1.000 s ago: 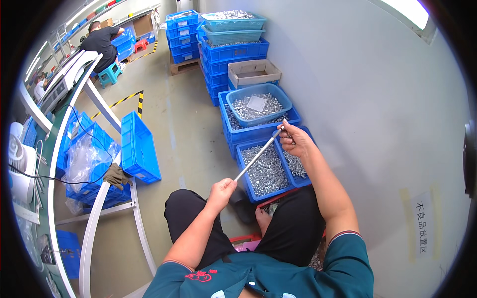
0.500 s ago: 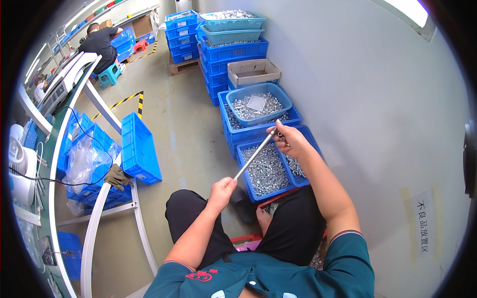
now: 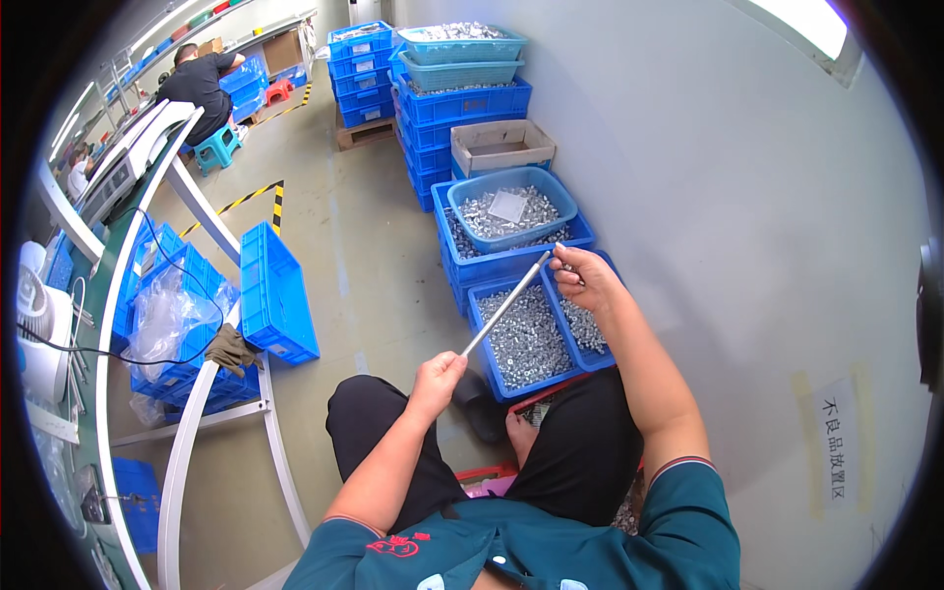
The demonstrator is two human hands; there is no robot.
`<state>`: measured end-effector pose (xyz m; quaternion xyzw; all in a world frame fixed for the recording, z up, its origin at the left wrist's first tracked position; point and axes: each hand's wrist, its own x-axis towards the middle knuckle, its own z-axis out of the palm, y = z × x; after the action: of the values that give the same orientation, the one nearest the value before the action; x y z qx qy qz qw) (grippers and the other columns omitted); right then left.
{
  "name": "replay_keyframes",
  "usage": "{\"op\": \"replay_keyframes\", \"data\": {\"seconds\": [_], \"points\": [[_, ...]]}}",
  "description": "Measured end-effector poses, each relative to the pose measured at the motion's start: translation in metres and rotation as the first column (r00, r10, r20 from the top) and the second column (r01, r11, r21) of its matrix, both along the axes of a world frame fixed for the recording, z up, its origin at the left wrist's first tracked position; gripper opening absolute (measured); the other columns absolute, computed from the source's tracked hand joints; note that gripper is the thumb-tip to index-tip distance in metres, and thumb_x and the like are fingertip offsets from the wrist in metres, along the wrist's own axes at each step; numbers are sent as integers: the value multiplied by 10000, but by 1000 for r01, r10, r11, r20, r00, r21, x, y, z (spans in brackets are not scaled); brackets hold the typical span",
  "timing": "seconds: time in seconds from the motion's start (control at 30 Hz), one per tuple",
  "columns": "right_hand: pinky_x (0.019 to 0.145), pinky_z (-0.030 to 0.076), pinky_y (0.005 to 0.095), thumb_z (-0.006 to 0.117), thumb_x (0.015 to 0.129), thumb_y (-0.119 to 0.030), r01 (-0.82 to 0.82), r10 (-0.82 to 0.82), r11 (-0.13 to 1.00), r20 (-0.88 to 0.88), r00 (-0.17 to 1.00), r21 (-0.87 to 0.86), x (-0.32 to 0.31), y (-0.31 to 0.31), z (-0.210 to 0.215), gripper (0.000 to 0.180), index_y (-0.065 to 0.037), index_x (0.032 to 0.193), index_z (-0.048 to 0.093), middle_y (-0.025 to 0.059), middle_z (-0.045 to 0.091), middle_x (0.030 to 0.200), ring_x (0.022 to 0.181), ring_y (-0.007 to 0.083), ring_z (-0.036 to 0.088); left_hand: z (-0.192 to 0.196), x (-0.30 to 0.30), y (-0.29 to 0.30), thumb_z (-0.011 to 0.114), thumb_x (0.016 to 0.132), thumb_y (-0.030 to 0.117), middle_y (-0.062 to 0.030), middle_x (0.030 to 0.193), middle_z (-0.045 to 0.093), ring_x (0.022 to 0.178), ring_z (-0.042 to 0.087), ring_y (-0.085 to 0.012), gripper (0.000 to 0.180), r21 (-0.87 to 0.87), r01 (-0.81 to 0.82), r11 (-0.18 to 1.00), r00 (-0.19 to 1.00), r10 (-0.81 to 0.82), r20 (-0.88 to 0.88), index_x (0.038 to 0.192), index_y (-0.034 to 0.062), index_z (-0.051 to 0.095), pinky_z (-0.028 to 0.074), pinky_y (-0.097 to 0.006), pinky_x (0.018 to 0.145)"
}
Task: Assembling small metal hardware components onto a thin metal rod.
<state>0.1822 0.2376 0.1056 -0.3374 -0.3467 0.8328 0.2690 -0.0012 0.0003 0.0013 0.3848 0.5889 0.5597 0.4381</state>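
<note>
A slim silver metal rod [image 3: 505, 304] slants up and to the right from my left hand [image 3: 436, 382], which is closed around its lower end. Close to the rod's upper tip is my right hand [image 3: 588, 279], its thumb and fingertips pinched together. Small shiny metal pieces show among those fingers; their exact kind is too small to make out. Under the rod and the right hand stands a blue divided bin [image 3: 479, 317], its compartments filled with many small metal fittings [image 3: 529, 339].
Behind the bin, a light-blue basket [image 3: 567, 208] of metal parts rests on a blue crate. Stacked blue crates [image 3: 428, 133] and a cardboard box [image 3: 503, 135] line the wall. At left are a white-framed bench [image 3: 187, 462] and an upended blue crate [image 3: 279, 295]. A seated person [image 3: 197, 93] works farther back.
My right hand has come off the rod's upper tip and shifted slightly right and down, leaving the tip exposed. The left hand keeps its hold almost unmoved.
</note>
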Motion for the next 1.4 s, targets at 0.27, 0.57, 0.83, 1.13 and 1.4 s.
{"op": "replay_keyframes", "data": {"seconds": [0.27,0.57,0.83,1.13,1.4], "points": [[338,224,146,594,831,-110,-86,87,996,-45,995,25,0,-3,3,85,-40,854,552,3,461,634,434,25,334,4,0,-2,533,885,221,60,587,422,566,365,-33,262,-19,25,999,998,-26,-60,716,20,545,320,-221,496],[364,229,150,627,793,-88,-149,117,974,186,976,170,-9,-14,12,115,-55,868,546,-31,432,637,468,32,335,1,2,0,532,886,227,56,583,416,570,360,-34,274,-17,17,1000,991,-19,-129,710,16,536,320,-223,498],[354,243,130,522,816,-17,-169,178,978,66,982,-122,-2,-1,-3,170,1,983,502,37,479,738,492,32,338,3,0,4,493,901,295,59,460,343,345,261,-35,305,-30,19,999,989,-15,150,679,87,479,197,-205,326],[316,248,130,519,846,-29,-34,33,984,-10,999,-172,3,6,-1,152,5,993,501,77,535,800,468,21,382,2,1,3,495,900,285,58,466,348,349,263,-33,294,-26,45,999,992,-41,120,682,88,485,198,-202,329],[321,236,132,530,887,-232,32,-30,993,17,999,-117,4,7,-6,228,-15,956,513,56,534,758,457,21,368,-4,0,3,513,894,244,74,529,385,442,311,-19,276,-30,71,997,991,-67,117,671,79,507,240,-194,403]]}}
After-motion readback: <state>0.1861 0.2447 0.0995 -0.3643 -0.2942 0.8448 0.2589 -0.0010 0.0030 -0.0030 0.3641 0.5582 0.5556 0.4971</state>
